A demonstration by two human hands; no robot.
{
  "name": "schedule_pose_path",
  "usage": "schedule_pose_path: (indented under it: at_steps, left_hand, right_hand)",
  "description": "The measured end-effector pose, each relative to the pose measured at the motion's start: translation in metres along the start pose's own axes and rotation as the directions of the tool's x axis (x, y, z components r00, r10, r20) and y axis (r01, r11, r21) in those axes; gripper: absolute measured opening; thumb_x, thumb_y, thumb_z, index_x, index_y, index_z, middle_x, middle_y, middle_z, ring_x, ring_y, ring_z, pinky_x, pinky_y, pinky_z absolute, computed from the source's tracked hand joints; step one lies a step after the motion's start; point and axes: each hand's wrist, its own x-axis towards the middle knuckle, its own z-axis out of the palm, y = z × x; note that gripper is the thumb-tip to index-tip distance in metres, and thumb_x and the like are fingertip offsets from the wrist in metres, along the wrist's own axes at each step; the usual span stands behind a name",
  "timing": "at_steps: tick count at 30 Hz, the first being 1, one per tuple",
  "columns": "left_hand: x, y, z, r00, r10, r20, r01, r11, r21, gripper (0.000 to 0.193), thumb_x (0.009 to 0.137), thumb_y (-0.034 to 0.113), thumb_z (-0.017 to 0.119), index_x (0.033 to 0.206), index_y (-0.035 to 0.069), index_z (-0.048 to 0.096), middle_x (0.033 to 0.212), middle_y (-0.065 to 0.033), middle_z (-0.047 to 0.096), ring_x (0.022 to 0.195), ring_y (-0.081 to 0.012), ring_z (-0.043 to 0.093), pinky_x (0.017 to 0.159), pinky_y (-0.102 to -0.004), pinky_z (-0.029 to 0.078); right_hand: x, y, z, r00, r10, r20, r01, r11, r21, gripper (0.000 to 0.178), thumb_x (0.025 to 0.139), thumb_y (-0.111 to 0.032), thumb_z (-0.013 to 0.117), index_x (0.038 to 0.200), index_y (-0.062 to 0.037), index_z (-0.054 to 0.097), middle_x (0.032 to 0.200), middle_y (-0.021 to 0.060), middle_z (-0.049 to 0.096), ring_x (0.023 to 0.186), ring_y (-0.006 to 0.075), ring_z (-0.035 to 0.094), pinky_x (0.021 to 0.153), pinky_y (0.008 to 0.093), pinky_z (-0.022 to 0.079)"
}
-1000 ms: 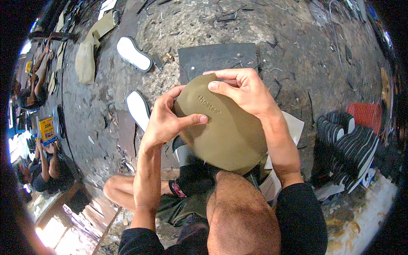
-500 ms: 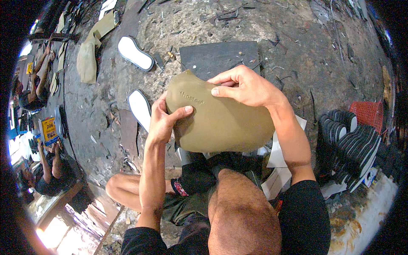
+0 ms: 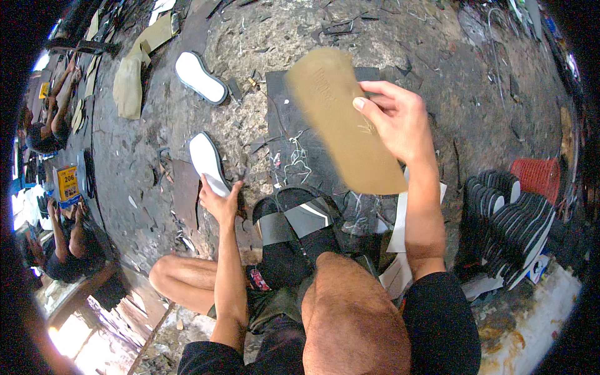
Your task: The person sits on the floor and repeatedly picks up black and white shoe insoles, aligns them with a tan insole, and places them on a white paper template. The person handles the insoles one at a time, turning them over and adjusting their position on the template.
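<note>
My right hand (image 3: 400, 119) pinches the right edge of a flexible tan sheet (image 3: 344, 125) between thumb and fingers. The sheet hangs tilted over a dark mat and has embossed marks near its upper end; motion blurs it a little. My left hand (image 3: 219, 203) is at the near end of a white-topped shoe sole (image 3: 205, 153) lying on the floor. Its fingers touch the sole's left edge, while the thumb stands apart on the right. A second white-topped sole (image 3: 199, 78) lies farther off, on the left.
The dark mat (image 3: 281, 119) lies ahead of my sandalled feet (image 3: 294, 225). Stacked dark soles (image 3: 512, 219) and a red basket (image 3: 534, 180) stand at right. Tan offcuts (image 3: 129, 87) lie far left. Two people (image 3: 69, 250) sit along the left side. Scraps litter the floor.
My left hand has let go of the tan sheet and moved down-left to the nearer sole. My right hand has swung the sheet to the right and upright, uncovering the mat and my feet.
</note>
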Motion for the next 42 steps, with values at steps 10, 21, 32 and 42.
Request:
schedule_pose_path:
  at_steps: [10,21,32,42]
  left_hand:
    - [0.009,0.118,-0.097,0.692,0.374,0.617,0.676,-0.035,-0.736,0.076,0.072,0.029,0.066,0.137,-0.007,0.048,0.122,-0.0241,0.065,0.088,-0.0292,0.07,0.08,-0.0385,0.059]
    - [0.031,0.242,0.017,0.243,0.929,0.278,-0.873,0.334,-0.355,0.087,0.075,0.042,0.082,0.148,0.012,0.046,0.155,-0.017,0.041,0.143,-0.0405,0.035,0.117,-0.0516,0.033]
    - [0.073,0.222,0.002,-0.183,0.837,0.516,-0.98,-0.195,-0.031,0.05,0.093,0.02,0.059,0.143,0.023,0.054,0.157,-0.0016,0.042,0.153,-0.0258,0.024,0.126,-0.0528,0.013]
    - [-0.039,0.211,0.014,0.681,0.354,0.641,0.607,0.217,-0.764,0.071,0.089,0.014,0.079,0.149,-0.003,0.043,0.132,-0.0168,0.061,0.115,-0.0184,0.061,0.095,-0.0334,0.054]
  right_hand:
    - [-0.068,0.017,0.112,0.983,-0.033,0.179,-0.038,0.925,0.379,0.078,0.082,-0.024,0.085,0.148,-0.0066,0.048,0.137,0.0165,0.06,0.122,0.027,0.06,0.098,0.0396,0.052]
    - [-0.077,0.027,-0.078,0.39,-0.187,-0.902,0.343,0.938,-0.046,0.057,0.089,-0.011,0.076,0.139,-0.0022,0.051,0.135,0.0134,0.056,0.118,0.0253,0.056,0.104,0.0387,0.045]
    - [-0.087,0.048,-0.084,0.382,-0.066,-0.922,0.289,0.956,0.051,0.052,0.091,-0.011,0.074,0.138,-0.0028,0.052,0.136,0.0144,0.056,0.121,0.026,0.054,0.107,0.0393,0.042]
    - [-0.064,0.107,-0.031,0.602,0.155,-0.784,0.072,0.966,0.247,0.055,0.088,-0.01,0.076,0.138,-0.0008,0.054,0.14,0.0136,0.054,0.13,0.0243,0.05,0.111,0.0373,0.039]
